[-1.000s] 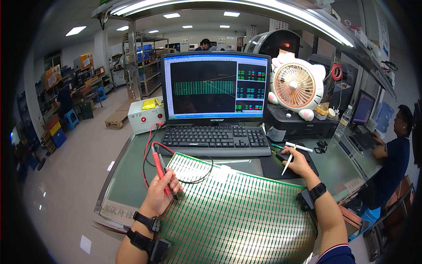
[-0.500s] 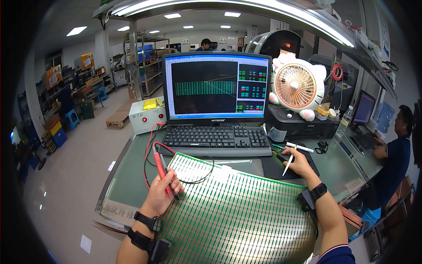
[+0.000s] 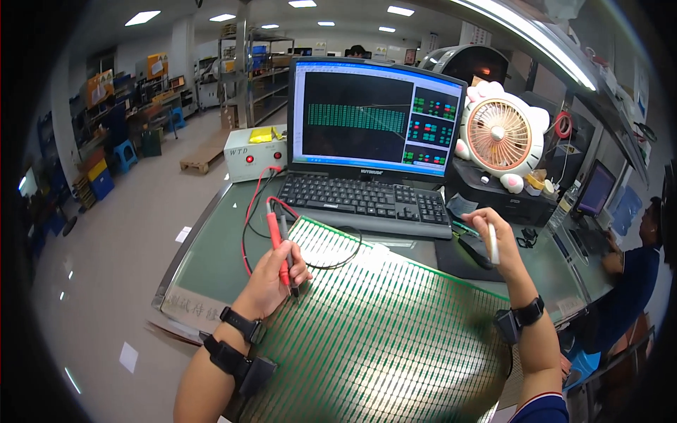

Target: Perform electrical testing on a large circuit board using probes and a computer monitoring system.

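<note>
Left hand (image 3: 276,273): fingers clamped around two test probes, above the left edge of the panel.
Red probe (image 3: 274,229): tilted in the left hand, upper end toward the keyboard.
Black probe (image 3: 284,231): beside the red one, same grip; its dark tip points down at the panel, contact cannot be told.
Right hand (image 3: 506,236): fingers and thumb together on a white pen, near the black pad.
White pen (image 3: 493,245): nearly upright, lower end pointing down; partly hidden by the fingers.
Panel (image 3: 352,310): large, green, with rows of pale metallic strips; set in front of the keyboard, between the forearms, glare on its lower part.
Black pad (image 3: 455,262): on the surface (image 3: 204,261), right of the keyboard, partly hidden by the panel and right hand.
Keyboard (image 3: 360,201): black, below the monitor.
Monitor (image 3: 356,120): lit, dark main field with a green grid, smaller coloured fields at right.
White box (image 3: 243,168): left of the monitor, two red buttons, yellow packet (image 3: 264,134) on top.
Fan (image 3: 497,137): white, animal-shaped, on a black printer (image 3: 504,203).
Bottle (image 3: 565,206): clear, beside the printer.
Co-worker (image 3: 635,271): seated at far right, dark shirt.
</note>
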`<move>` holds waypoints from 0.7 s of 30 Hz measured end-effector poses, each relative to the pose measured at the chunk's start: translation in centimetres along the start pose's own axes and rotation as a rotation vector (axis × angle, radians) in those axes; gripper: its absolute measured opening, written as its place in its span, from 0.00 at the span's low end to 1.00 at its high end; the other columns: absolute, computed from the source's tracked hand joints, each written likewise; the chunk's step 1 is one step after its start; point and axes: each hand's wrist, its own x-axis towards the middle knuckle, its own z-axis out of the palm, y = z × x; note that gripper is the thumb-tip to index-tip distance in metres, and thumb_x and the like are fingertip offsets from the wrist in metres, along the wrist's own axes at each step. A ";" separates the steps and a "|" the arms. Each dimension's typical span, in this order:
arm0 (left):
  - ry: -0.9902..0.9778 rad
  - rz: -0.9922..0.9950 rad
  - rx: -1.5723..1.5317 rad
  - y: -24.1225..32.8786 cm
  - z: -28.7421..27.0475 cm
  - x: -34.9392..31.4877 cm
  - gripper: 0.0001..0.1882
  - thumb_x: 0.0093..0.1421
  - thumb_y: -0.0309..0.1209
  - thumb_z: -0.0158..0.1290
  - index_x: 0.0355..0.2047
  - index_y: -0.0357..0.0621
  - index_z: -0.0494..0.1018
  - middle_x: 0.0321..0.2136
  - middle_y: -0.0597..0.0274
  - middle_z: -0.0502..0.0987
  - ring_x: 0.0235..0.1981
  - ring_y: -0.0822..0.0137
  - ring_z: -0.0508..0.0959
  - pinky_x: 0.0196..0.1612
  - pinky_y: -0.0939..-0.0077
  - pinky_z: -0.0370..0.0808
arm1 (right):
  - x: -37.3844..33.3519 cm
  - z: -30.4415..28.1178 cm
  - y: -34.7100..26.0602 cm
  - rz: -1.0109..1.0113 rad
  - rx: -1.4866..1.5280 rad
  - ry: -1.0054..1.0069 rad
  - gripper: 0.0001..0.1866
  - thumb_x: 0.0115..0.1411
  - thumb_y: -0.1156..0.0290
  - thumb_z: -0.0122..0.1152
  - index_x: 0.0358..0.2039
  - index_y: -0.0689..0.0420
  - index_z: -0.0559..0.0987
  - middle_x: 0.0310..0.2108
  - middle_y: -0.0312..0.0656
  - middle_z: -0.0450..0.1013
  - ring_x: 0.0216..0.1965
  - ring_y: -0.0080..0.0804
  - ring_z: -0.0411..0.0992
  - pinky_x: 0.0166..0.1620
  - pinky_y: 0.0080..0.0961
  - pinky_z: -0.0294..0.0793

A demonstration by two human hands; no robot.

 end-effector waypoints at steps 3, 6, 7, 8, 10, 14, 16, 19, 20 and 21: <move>-0.082 -0.006 0.105 0.7 -0.3 -0.8 0.16 0.67 0.44 0.42 0.34 0.44 0.67 0.21 0.68 0.65 0.27 0.73 0.68 0.41 0.74 0.68 | 0.3 4.3 -8.1 -0.045 0.422 -0.236 0.11 0.67 0.68 0.49 0.41 0.63 0.74 0.37 0.45 0.76 0.41 0.30 0.76 0.46 0.26 0.75; -0.045 -0.048 0.295 1.6 0.7 -1.3 0.18 0.67 0.45 0.44 0.35 0.42 0.71 0.22 0.71 0.64 0.26 0.77 0.67 0.39 0.80 0.69 | 0.0 8.6 -11.9 -0.091 0.535 -0.508 0.11 0.66 0.68 0.51 0.41 0.63 0.74 0.37 0.45 0.77 0.41 0.30 0.76 0.47 0.26 0.75; -0.079 -0.117 0.290 1.4 0.3 -1.0 0.18 0.66 0.45 0.45 0.37 0.42 0.73 0.23 0.72 0.65 0.26 0.80 0.66 0.34 0.86 0.68 | 0.0 10.4 -11.9 -0.098 0.476 -0.538 0.11 0.65 0.67 0.53 0.42 0.63 0.74 0.37 0.44 0.77 0.40 0.29 0.76 0.46 0.25 0.75; -0.070 -0.114 0.291 1.5 0.3 -1.1 0.18 0.66 0.45 0.45 0.37 0.42 0.73 0.23 0.72 0.65 0.26 0.80 0.66 0.34 0.86 0.68 | -0.1 12.3 -11.9 -0.116 0.427 -0.574 0.12 0.65 0.67 0.55 0.42 0.62 0.74 0.37 0.43 0.77 0.40 0.28 0.76 0.45 0.24 0.75; -0.098 -0.158 0.392 1.5 1.0 -0.9 0.18 0.66 0.45 0.45 0.38 0.42 0.73 0.23 0.74 0.66 0.25 0.82 0.66 0.32 0.87 0.67 | -0.5 14.9 -11.9 -0.072 0.407 -0.608 0.13 0.63 0.65 0.58 0.43 0.61 0.75 0.35 0.42 0.77 0.39 0.26 0.76 0.43 0.22 0.74; -0.125 -0.168 0.440 1.4 1.3 -1.1 0.18 0.66 0.44 0.46 0.39 0.42 0.75 0.28 0.72 0.74 0.27 0.82 0.69 0.33 0.87 0.68 | -0.7 17.8 -13.6 0.062 0.380 -0.630 0.20 0.63 0.62 0.58 0.49 0.63 0.71 0.28 0.37 0.75 0.32 0.20 0.74 0.37 0.18 0.75; -0.157 -0.193 0.481 1.9 0.9 -1.2 0.18 0.66 0.44 0.46 0.38 0.42 0.75 0.31 0.70 0.76 0.30 0.81 0.71 0.35 0.86 0.68 | -0.7 18.7 -13.2 0.093 0.472 -0.605 0.20 0.61 0.60 0.60 0.46 0.63 0.74 0.25 0.35 0.75 0.29 0.19 0.74 0.32 0.18 0.72; -0.248 -0.227 0.615 2.0 0.8 -1.4 0.18 0.66 0.44 0.48 0.38 0.41 0.76 0.32 0.70 0.76 0.30 0.80 0.72 0.36 0.84 0.69 | -0.5 18.9 -13.6 0.115 0.443 -0.644 0.16 0.61 0.62 0.61 0.41 0.61 0.76 0.20 0.34 0.72 0.23 0.16 0.68 0.27 0.16 0.67; -0.247 -0.228 0.617 1.9 1.0 -1.4 0.18 0.66 0.44 0.48 0.38 0.41 0.76 0.32 0.70 0.76 0.30 0.80 0.72 0.36 0.84 0.69 | -0.4 19.1 -13.3 0.115 0.445 -0.644 0.16 0.61 0.62 0.61 0.41 0.61 0.76 0.20 0.34 0.72 0.23 0.16 0.68 0.27 0.16 0.67; -0.257 -0.223 0.652 1.9 1.5 -1.4 0.18 0.66 0.44 0.48 0.38 0.41 0.76 0.30 0.71 0.75 0.29 0.80 0.71 0.34 0.85 0.68 | -0.3 19.2 -12.9 0.132 0.495 -0.649 0.14 0.61 0.62 0.61 0.39 0.61 0.76 0.20 0.34 0.72 0.23 0.16 0.68 0.27 0.16 0.67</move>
